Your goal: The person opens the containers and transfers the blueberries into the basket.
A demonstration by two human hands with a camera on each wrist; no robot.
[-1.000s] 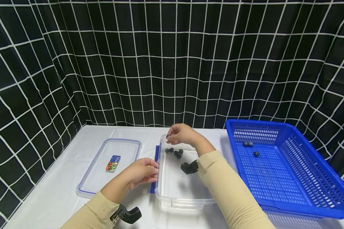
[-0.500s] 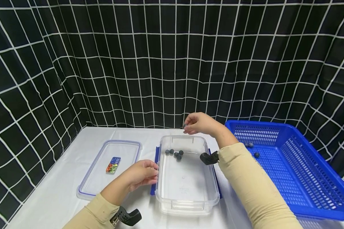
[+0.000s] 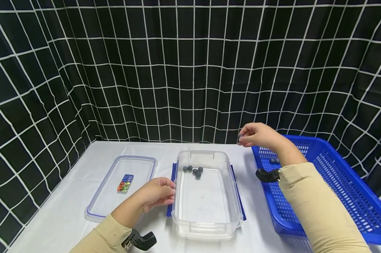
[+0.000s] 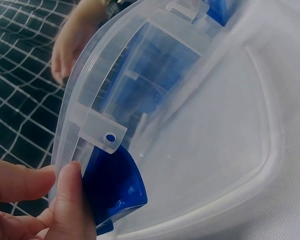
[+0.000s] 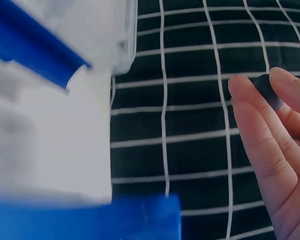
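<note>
A blueberry is pinched by the right hand, thumb against fingertips, aloft between plastic container and blue basket; the container's side is lightly pinched by the left hand. Probably light and easily bruised, the blueberry is best held gently round its middle.

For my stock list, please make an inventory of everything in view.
Rectangular plastic box: 1, clear, centre
Plastic clips: 2, blue, on box
Rectangular plastic lid: 1, clear, left of box
Printed label: 1, multicoloured, on lid
Perforated plastic basket: 1, blue, right of box
Small round balls: at least 8, dark, in box, basket, right grip
Cloth: 1, white, underneath
Grid curtain: 1, black and white, behind
Sleeves: 2, beige, foreground
Wrist straps: 2, black, at sleeve ends
Left grip: 1, bare, at box's side
Right grip: 1, bare, near basket
</note>
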